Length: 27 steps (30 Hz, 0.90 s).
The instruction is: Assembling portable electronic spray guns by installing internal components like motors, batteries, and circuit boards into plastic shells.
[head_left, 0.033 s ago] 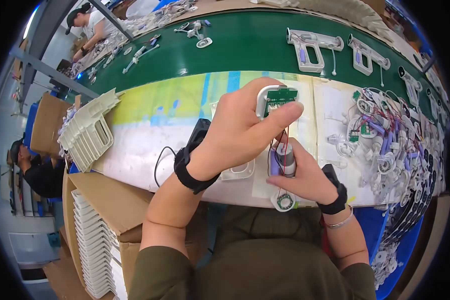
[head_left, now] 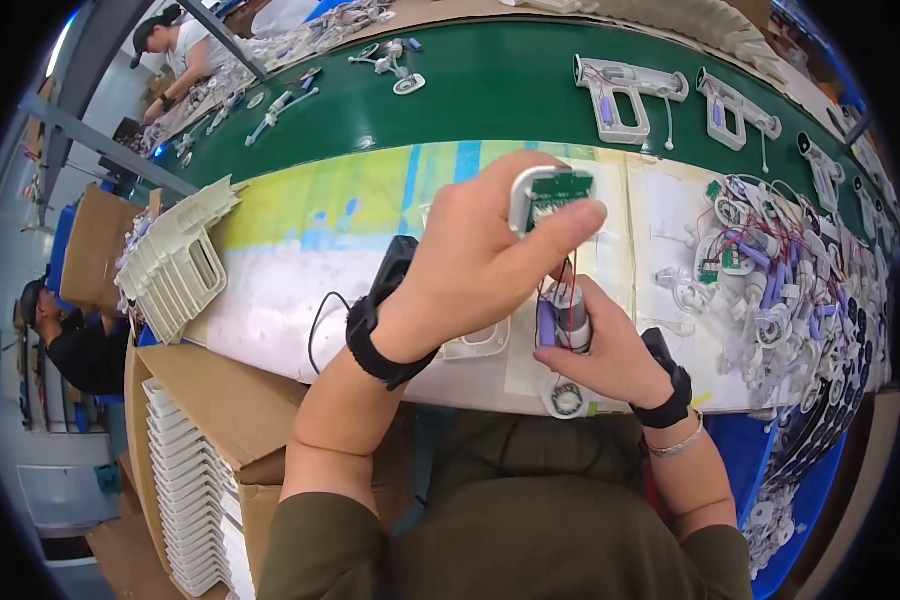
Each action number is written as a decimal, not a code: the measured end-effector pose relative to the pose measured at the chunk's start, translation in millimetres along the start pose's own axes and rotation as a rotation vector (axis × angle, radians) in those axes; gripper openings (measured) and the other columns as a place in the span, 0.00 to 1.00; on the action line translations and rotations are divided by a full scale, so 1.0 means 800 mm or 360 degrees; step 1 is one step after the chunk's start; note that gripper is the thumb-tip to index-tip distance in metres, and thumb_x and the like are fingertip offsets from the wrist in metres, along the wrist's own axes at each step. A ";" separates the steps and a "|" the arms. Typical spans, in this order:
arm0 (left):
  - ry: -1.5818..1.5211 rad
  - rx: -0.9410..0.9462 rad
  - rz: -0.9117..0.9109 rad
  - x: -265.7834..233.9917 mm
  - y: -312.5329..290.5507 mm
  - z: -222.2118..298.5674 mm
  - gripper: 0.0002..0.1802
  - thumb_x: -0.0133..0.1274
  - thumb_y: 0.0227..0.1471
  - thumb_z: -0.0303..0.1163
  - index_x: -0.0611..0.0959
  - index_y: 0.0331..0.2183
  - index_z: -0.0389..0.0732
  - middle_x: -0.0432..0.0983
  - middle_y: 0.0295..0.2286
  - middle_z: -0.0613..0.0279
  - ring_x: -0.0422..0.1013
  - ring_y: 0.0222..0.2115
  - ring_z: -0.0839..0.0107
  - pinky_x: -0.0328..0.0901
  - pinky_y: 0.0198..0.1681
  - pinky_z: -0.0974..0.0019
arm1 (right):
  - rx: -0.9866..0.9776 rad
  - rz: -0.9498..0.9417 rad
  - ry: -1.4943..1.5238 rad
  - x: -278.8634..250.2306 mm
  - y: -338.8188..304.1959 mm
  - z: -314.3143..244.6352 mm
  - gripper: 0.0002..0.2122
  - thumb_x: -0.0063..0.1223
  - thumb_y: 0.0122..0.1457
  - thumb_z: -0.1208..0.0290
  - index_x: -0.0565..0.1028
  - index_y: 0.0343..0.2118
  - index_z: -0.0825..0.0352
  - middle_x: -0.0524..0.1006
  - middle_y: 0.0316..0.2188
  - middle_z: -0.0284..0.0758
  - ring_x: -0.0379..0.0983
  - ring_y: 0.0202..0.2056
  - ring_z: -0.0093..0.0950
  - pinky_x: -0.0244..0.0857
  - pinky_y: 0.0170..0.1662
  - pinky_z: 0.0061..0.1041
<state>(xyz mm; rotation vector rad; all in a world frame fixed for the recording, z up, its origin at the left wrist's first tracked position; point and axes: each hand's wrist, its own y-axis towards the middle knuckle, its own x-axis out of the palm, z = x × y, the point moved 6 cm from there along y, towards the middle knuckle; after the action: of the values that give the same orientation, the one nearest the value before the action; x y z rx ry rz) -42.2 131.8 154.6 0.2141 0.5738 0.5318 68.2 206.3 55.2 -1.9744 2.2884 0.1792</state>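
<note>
My left hand (head_left: 470, 260) pinches a white rounded plastic cover (head_left: 522, 200), its thumb lying across the front. Set in that cover is a green circuit board (head_left: 560, 187). Closed round a silver-grey motor (head_left: 574, 320) and a purple battery cell (head_left: 547, 325) is my right hand (head_left: 615, 350), lower and to the right. Thin red and dark wires (head_left: 570, 272) run between the board and the motor. Below the right hand hangs a white disc with a small ring-shaped board (head_left: 567, 400). A white frame-like plastic part (head_left: 477, 345) lies on the table, half hidden behind my left hand and wrist.
Wired motors, cells and boards form a heap (head_left: 760, 260) on the right. Beyond the table, white handled housings (head_left: 615, 95) lie on a green belt (head_left: 470, 90). White shells (head_left: 180, 265) lean at left, above a cardboard box (head_left: 220, 400). Two people work at far left.
The white cover with the board has tilted and shifted slightly left in my left hand. The hanging disc has swung a little up and left. My right hand has barely moved.
</note>
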 end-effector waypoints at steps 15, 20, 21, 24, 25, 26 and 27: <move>-0.0761 -0.0026 0.0137 -0.051 -0.026 -0.020 0.31 0.48 0.53 0.49 0.67 0.43 0.27 0.73 0.25 0.46 0.64 0.12 0.77 0.58 0.14 0.80 | -0.0273 -0.0097 -0.0439 -0.044 0.022 -0.085 0.10 0.60 0.46 0.72 0.72 0.28 0.69 0.73 0.23 0.37 0.68 0.26 0.28 0.63 0.32 0.24; -0.0680 -0.0368 0.0500 -0.051 -0.045 -0.070 0.17 0.45 0.57 0.39 0.73 0.39 0.33 0.77 0.25 0.53 0.62 0.12 0.81 0.53 0.12 0.81 | -0.0350 -0.0006 -0.0685 -0.040 0.047 -0.056 0.12 0.58 0.46 0.69 0.72 0.31 0.70 0.72 0.22 0.40 0.69 0.24 0.34 0.63 0.30 0.27; -0.0712 -0.0432 0.0525 -0.051 -0.047 -0.074 0.17 0.43 0.58 0.39 0.73 0.38 0.33 0.76 0.25 0.54 0.62 0.12 0.81 0.54 0.13 0.80 | -0.0355 -0.0080 -0.0688 -0.037 0.045 -0.058 0.13 0.59 0.46 0.68 0.72 0.32 0.70 0.72 0.23 0.41 0.68 0.24 0.34 0.63 0.29 0.28; -0.1021 -0.0309 0.0474 -0.053 -0.053 -0.074 0.21 0.41 0.59 0.43 0.73 0.39 0.32 0.76 0.25 0.53 0.61 0.11 0.81 0.53 0.12 0.79 | -0.0109 -0.0370 -0.0619 -0.036 0.043 -0.077 0.11 0.60 0.46 0.72 0.72 0.31 0.69 0.72 0.25 0.35 0.67 0.28 0.25 0.62 0.34 0.21; -0.1256 -0.0291 0.0389 -0.052 -0.056 -0.079 0.25 0.38 0.60 0.45 0.71 0.42 0.29 0.75 0.25 0.52 0.61 0.11 0.80 0.54 0.13 0.78 | -0.0228 -0.0422 -0.0567 -0.035 0.045 -0.084 0.11 0.60 0.46 0.72 0.72 0.31 0.69 0.73 0.25 0.34 0.67 0.28 0.25 0.62 0.34 0.21; -0.1260 -0.0292 0.0385 -0.053 -0.057 -0.084 0.25 0.38 0.60 0.45 0.71 0.42 0.29 0.75 0.25 0.52 0.61 0.11 0.80 0.54 0.13 0.78 | -0.0224 -0.0419 -0.0567 -0.037 0.051 -0.083 0.11 0.60 0.46 0.72 0.72 0.31 0.69 0.73 0.25 0.34 0.67 0.28 0.25 0.62 0.34 0.21; -0.1365 -0.0260 0.0369 -0.052 -0.056 -0.089 0.26 0.38 0.59 0.45 0.71 0.43 0.28 0.75 0.25 0.52 0.61 0.11 0.80 0.55 0.13 0.78 | -0.0368 -0.0451 -0.0573 -0.035 0.060 -0.087 0.11 0.60 0.46 0.71 0.72 0.31 0.69 0.72 0.25 0.34 0.67 0.28 0.24 0.62 0.34 0.21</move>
<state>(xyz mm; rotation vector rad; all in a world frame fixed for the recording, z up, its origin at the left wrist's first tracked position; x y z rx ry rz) -93.6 75.2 99.8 0.3278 -0.3326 0.6462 23.8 229.0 129.0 -2.1330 1.8137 0.7330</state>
